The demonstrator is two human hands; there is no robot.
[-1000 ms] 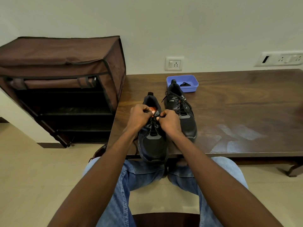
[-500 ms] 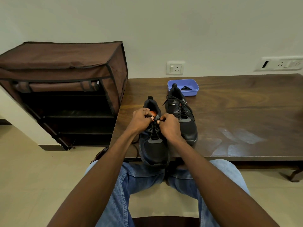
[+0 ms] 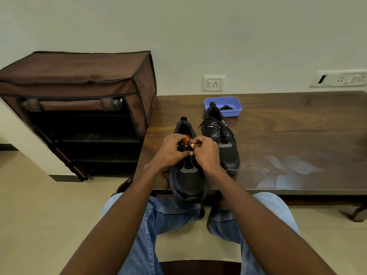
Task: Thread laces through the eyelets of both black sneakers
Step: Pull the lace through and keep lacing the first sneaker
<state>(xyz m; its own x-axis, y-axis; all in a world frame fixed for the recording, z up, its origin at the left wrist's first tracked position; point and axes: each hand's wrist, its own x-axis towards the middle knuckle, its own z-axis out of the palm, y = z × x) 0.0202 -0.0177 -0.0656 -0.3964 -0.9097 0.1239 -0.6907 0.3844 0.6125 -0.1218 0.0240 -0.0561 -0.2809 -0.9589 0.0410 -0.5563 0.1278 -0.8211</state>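
Two black sneakers stand on the dark wooden table (image 3: 288,147). The near sneaker (image 3: 188,181) overhangs the table's front edge, toe toward me, with an orange lining showing inside. My left hand (image 3: 170,151) and my right hand (image 3: 205,153) meet over its upper eyelets, fingers curled and pinching its black lace (image 3: 181,144). A loose end of lace hangs off the table's edge at the left. The second sneaker (image 3: 221,139) stands just right of it, laced.
A blue plastic tray (image 3: 236,111) with a small black bundle in it sits behind the sneakers. A brown fabric shoe rack (image 3: 79,108) stands left of the table. Wall sockets (image 3: 213,83) are behind. My knees are under the table's front edge.
Both hands stay on the near sneaker's lace and have worked slightly closer together. The camera has tilted up a little, so the scene sits lower in the frame.
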